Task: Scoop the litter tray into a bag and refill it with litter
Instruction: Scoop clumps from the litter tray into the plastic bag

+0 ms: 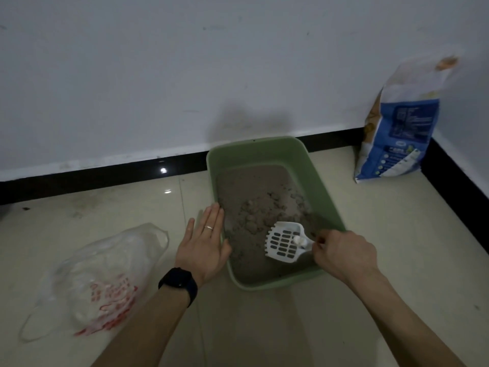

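A green litter tray [315, 165] stands on the tiled floor against the wall, holding grey-brown litter [254, 186] with clumps in its middle. My right hand [344, 256] grips the handle of a white slotted scoop [284, 243], whose blade lies over the litter at the tray's near right. My left hand [205, 242] rests flat, fingers straight, on the tray's left rim. A clear plastic bag with red print [105, 279] lies crumpled on the floor to the left. A blue and white litter sack [402, 128] leans upright in the right corner.
A white wall with a black skirting board [105, 176] runs behind the tray and turns along the right side. Glossy beige floor tiles [264, 327] spread in front of the tray. A dark watch sits on my left wrist.
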{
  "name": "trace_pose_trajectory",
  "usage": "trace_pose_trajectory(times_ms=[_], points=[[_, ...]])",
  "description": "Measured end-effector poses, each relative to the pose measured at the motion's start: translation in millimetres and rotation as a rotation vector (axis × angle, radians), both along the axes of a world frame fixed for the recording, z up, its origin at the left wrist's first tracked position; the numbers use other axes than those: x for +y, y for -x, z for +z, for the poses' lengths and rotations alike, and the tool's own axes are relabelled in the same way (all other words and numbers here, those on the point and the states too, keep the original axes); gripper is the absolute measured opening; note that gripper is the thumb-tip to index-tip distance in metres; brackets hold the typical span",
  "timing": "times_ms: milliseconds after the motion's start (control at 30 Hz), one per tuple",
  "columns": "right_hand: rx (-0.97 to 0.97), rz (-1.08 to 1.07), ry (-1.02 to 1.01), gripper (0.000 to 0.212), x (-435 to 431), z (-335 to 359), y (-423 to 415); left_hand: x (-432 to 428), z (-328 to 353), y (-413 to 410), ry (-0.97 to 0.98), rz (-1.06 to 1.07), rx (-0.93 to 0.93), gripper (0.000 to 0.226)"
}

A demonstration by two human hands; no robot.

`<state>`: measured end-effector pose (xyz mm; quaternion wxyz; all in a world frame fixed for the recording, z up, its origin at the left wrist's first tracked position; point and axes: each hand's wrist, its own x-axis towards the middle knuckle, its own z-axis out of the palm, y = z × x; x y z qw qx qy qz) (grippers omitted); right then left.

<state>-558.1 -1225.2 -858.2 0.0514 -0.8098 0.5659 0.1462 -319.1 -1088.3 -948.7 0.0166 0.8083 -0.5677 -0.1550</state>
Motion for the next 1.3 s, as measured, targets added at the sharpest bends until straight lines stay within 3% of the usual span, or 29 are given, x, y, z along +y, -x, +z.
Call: trace_pose_trajectory(times_ms=[267, 500, 933, 1133, 1300], points=[[0.008, -0.021, -0.08, 0.028, -4.1, -35.7, -32.9, 5.9, -9.5, -1.3, 0.072, 0.037, 0.054, 0.071], [-0.183, 0.019, -0.308, 0.025, -18.1, -74.0, -61.3, 3.1, -13.2, 1.7, 0.08, 0.053, 0.03, 0.072], [-0.382, -0.015, -0.42, 0.02, -13.0, -85.4, -39.2, 10.8, -9.3, -6.1, 0.059, 0.039, -0.119, 0.071], [-0.583, -0.128, -0.427, 0.014, 0.5, -74.3, -31.0, 17.6, -9.6, -9.3, 0.043, 0.073, -0.139, 0.072], [-0.728, -0.221, -0.447, 0.022, 17.7, -65.8, -33.5, 23.9, -7.0, -16.5, 0.017, 0.081, -0.134, 0.074]])
